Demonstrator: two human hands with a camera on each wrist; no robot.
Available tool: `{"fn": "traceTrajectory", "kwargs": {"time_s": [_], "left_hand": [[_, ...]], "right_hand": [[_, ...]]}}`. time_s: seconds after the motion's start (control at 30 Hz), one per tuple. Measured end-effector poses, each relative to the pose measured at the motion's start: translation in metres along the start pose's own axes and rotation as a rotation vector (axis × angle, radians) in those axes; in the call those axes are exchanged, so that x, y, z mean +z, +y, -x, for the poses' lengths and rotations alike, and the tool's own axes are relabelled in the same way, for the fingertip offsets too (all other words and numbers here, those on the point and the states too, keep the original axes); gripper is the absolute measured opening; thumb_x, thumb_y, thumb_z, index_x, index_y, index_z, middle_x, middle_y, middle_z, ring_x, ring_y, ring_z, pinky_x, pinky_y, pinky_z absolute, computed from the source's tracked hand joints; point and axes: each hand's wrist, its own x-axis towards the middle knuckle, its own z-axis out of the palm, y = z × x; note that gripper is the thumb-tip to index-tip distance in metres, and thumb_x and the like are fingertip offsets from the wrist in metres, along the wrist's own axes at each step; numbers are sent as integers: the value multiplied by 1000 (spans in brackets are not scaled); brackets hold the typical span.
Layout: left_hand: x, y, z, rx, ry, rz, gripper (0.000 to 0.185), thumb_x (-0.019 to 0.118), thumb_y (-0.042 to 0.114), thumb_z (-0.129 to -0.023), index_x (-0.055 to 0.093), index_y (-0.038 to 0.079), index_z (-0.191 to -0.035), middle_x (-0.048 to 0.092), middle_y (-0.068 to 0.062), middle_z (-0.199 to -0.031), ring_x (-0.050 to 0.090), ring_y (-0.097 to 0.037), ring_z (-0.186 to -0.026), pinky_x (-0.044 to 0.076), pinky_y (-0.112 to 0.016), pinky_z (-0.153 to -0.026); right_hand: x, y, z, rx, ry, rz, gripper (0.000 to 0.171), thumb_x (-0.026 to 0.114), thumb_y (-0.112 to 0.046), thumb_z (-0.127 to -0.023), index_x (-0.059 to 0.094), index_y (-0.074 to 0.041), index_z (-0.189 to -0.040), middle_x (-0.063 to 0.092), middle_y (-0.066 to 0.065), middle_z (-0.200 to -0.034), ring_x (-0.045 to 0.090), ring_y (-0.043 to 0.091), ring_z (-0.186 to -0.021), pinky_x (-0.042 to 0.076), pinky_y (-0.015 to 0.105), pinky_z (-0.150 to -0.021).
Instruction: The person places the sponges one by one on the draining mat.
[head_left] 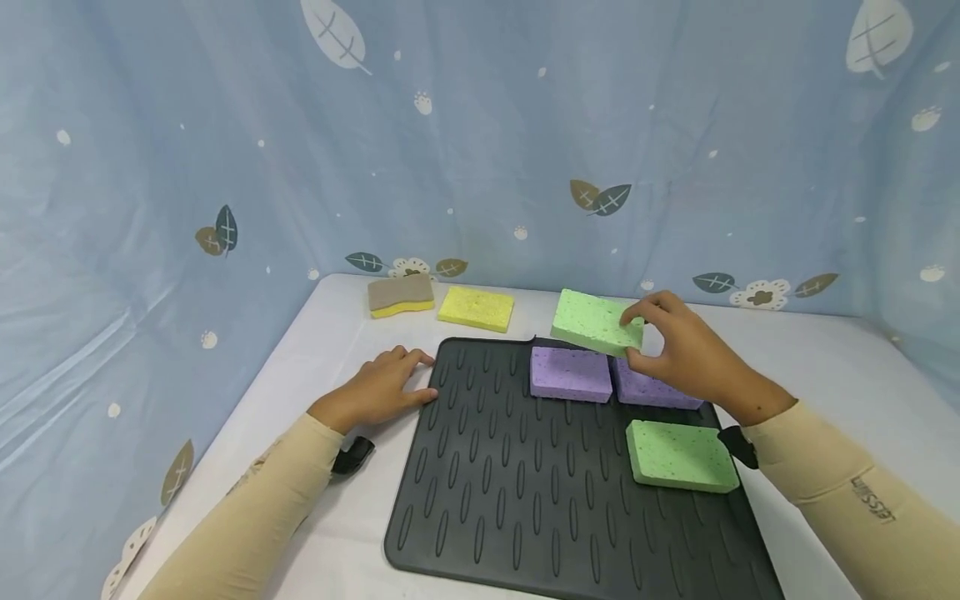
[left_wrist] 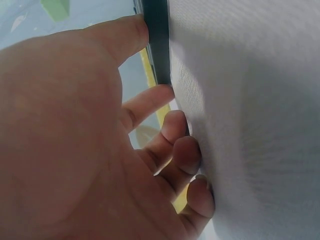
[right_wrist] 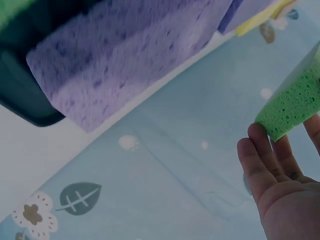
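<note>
My right hand (head_left: 637,335) pinches the near right end of a green sponge (head_left: 594,321) and holds it just above the back edge of the black ribbed mat (head_left: 517,483). In the right wrist view the fingertips (right_wrist: 260,150) grip the green sponge (right_wrist: 295,102). Two purple sponges lie on the mat below it, one (head_left: 570,373) in full view, the other (head_left: 652,390) partly behind my hand; one purple sponge (right_wrist: 125,50) fills the right wrist view. Another green sponge (head_left: 678,455) lies nearer on the mat's right. My left hand (head_left: 408,379) rests flat at the mat's left edge (left_wrist: 157,45), holding nothing.
A yellow sponge (head_left: 476,307) and a yellow sponge with a brown scrub top (head_left: 401,294) lie on the white table (head_left: 825,367) behind the mat. Blue leaf-print cloth (head_left: 480,142) walls the table on three sides.
</note>
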Motion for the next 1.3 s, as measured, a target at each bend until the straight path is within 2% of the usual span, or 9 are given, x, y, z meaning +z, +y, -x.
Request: {"fn": "traceTrajectory", "kwargs": {"time_s": [0.43,0.73,1.03,1.3], "left_hand": [[1,-1,3,5,9,-1,57,61,51,-97,48,19,-143,55,-12,-130,51,-32,-124,38,-60,-102],[2,-2,3,7,19,6,57,61,52,-96,49,21,-143,55,-10,-125,52,-29,-119,39,-57,-100],[1,1,2,4,11,1,58,62,51,-96,49,20,-143,55,-11,-123,53,-29,-117,40,-56,-99],[-1,1,3,-3,7,2,58,62,50,-96,49,18,-143,56,-11,-124,53,-29,-116,40,-56,-98]], "right_hand": [[22,-18,39,-154,99,5,35,76,-5,-81,63,-17,-112,53,6,-122,55,19,-102,48,36,-73],[39,-28,58,-190,105,1,39,81,-8,-77,63,-19,-110,54,6,-122,58,22,-108,51,37,-73],[45,-37,74,-179,74,-9,41,81,-8,-75,62,-22,-109,53,1,-123,57,15,-103,51,32,-73],[47,-40,82,-177,-14,-76,41,80,-8,-78,60,-26,-109,52,-6,-120,55,5,-88,47,24,-68]]}}
